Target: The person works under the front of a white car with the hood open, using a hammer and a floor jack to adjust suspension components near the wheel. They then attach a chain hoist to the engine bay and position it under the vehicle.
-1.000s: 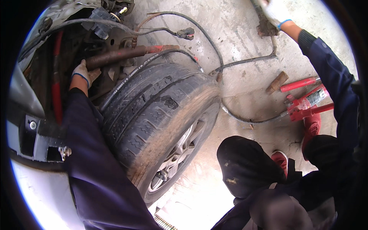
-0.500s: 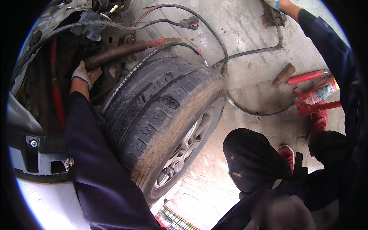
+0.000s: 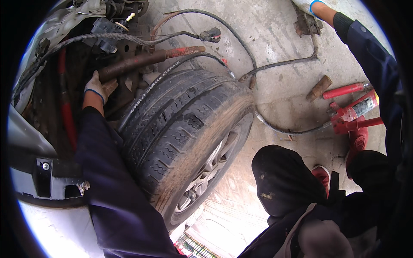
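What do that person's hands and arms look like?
The left hand and right hand wear whitish gloves with blue wrist edges; the right glove is partly cut off. Both sleeves are dark blue. The right one has a dark ribbed cuff and a small round button.

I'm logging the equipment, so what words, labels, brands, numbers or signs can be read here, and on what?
Black rubber hose beside the black treaded tyre: white letters and numbers, not copied here.
White-and-yellow label on the red metal cylinder: too small to read.
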### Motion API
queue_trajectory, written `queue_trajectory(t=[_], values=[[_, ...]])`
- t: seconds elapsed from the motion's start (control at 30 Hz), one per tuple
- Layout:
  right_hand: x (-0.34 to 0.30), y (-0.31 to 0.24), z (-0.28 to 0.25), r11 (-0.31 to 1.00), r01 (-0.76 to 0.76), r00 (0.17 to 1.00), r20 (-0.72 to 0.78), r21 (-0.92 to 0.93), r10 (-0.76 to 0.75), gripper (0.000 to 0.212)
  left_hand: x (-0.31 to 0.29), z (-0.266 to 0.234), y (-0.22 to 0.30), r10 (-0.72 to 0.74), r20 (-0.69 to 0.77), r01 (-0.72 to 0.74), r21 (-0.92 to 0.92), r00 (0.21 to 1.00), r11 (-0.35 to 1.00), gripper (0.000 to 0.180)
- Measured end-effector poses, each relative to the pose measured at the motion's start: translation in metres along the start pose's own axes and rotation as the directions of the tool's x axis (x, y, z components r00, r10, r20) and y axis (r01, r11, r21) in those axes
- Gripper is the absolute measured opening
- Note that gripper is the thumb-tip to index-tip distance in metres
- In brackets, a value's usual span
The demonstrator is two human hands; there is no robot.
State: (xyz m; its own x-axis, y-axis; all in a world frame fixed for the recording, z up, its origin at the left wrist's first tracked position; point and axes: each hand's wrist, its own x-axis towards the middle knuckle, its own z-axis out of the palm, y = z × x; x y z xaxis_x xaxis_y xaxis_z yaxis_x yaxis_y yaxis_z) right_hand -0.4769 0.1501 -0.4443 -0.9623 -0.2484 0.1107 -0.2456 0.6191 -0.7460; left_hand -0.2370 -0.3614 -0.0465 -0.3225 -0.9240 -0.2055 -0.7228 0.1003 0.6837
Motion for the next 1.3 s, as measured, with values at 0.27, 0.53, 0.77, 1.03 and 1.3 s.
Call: queue_trajectory(t=[0.27, 0.53, 0.77, 1.03, 1.3], values=[[-0.05, -0.021, -0.029, 0.96, 0.182, 0.983, -0.056, 0.215, -0.174, 0.06, 0.017, -0.008, 0.0, -0.055, -0.011, 0.055, -0.025, 0.998, 0.998, 0.065], [-0.005, 0.007, 0.008, 0.998, 0.038, 0.999, 0.017, -0.041, -0.037, 0.054, 0.003, -0.001, 0.002, -0.04, -0.023, 0.039, -0.009, 0.999, 0.999, 0.066], [-0.054, -0.009, -0.029, 0.96, 0.064, 0.997, -0.047, 0.273, -0.053, 0.061, 0.005, -0.003, 0.001, -0.022, -0.027, 0.022, 0.001, 0.999, 1.0, 0.065], [-0.019, 0.008, 0.004, 0.994, -0.079, 0.995, 0.053, -0.074, 0.083, 0.052, -0.007, 0.004, 0.003, 0.011, -0.02, -0.01, 0.03, 1.0, 1.0, 0.063], [-0.073, -0.013, -0.038, 0.978, 0.107, 0.994, -0.031, 0.182, -0.103, 0.051, -0.001, 0.001, 0.003, -0.008, -0.008, 0.008, 0.027, 1.0, 1.0, 0.066]])
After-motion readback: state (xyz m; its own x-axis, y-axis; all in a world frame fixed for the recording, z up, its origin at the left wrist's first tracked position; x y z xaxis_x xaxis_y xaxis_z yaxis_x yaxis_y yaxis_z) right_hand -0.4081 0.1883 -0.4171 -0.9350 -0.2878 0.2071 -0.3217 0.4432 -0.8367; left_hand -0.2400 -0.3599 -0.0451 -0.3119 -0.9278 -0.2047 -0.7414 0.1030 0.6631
